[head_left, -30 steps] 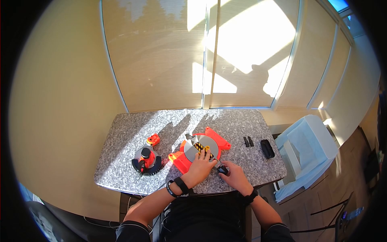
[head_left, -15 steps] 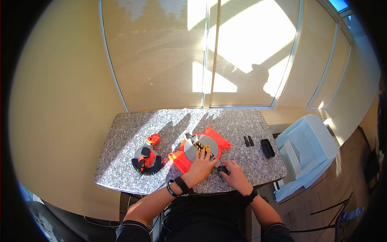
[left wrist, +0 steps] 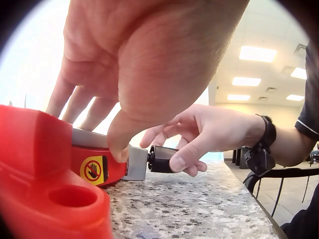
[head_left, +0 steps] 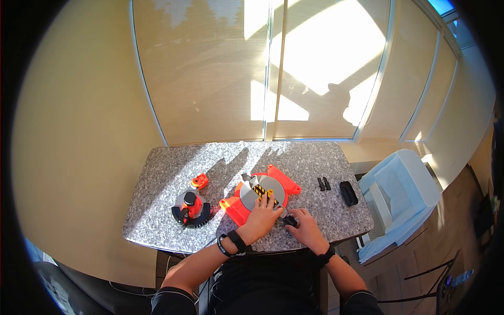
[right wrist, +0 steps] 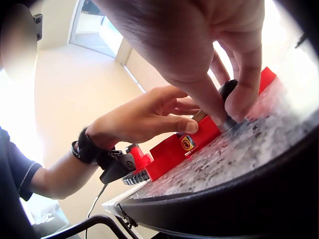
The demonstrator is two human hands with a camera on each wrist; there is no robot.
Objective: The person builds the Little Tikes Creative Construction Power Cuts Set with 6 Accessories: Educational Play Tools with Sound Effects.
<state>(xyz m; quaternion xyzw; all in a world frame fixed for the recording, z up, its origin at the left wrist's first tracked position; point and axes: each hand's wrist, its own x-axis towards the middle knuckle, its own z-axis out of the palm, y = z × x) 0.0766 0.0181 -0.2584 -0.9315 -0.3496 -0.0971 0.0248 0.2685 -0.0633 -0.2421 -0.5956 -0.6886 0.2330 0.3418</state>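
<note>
A red toy miter saw base (head_left: 239,211) with a grey round turntable (head_left: 251,198) lies mid-table. My left hand (head_left: 260,219) rests on the turntable, its fingers spread over the black-and-yellow striped strip. In the left wrist view the thumb touches the base's front side near a yellow warning sticker (left wrist: 93,170). My right hand (head_left: 308,231) pinches a black knob (left wrist: 163,159) between thumb and fingers. The knob sits right at the grey arm (left wrist: 135,163) sticking out from the base, a thin dark shaft showing between them.
The saw head with its toothed black blade guard (head_left: 198,219) stands to the left, a small red-orange part (head_left: 199,181) behind it. On the right lie two black strips (head_left: 323,184) and a black tray-like piece (head_left: 348,193). A covered chair (head_left: 394,199) stands beyond the table's right edge.
The black knob has turned a little in my right fingers, which have shifted slightly around it. My left hand and the base have stayed in place.
</note>
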